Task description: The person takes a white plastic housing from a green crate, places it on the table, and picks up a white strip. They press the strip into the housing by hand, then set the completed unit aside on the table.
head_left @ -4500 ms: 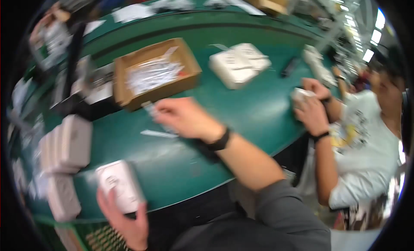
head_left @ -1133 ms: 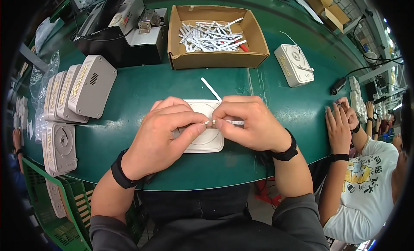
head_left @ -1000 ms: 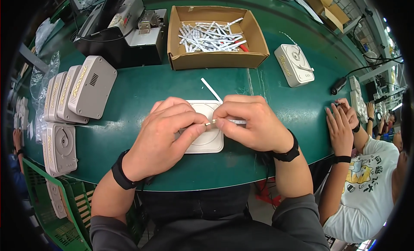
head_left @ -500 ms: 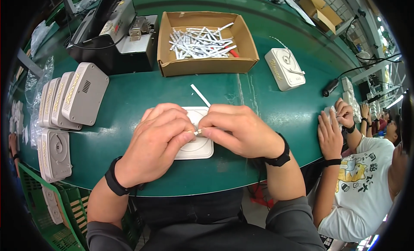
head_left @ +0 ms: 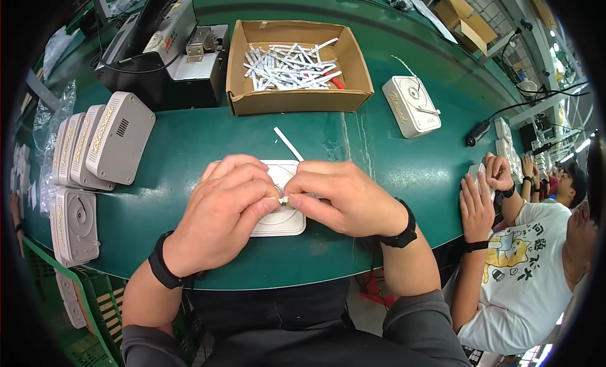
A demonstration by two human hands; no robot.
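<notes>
Your left hand [head_left: 218,219] and right hand [head_left: 344,200] pinch a small white strip [head_left: 283,200] together, steadying it over the white casing [head_left: 284,220] on the worktop [head_left: 189,146].

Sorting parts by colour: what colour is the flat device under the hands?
White, or a pale off-white: the flat device lies on the green table, seen in the head view.

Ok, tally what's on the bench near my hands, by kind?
White housings: 6 (3 on edge and 1 flat at left, 1 centre, 1 right)
Small pinched part: 1
Cardboard box of strips: 1
Loose white strip: 1
Black machine: 1
Total: 10
</notes>
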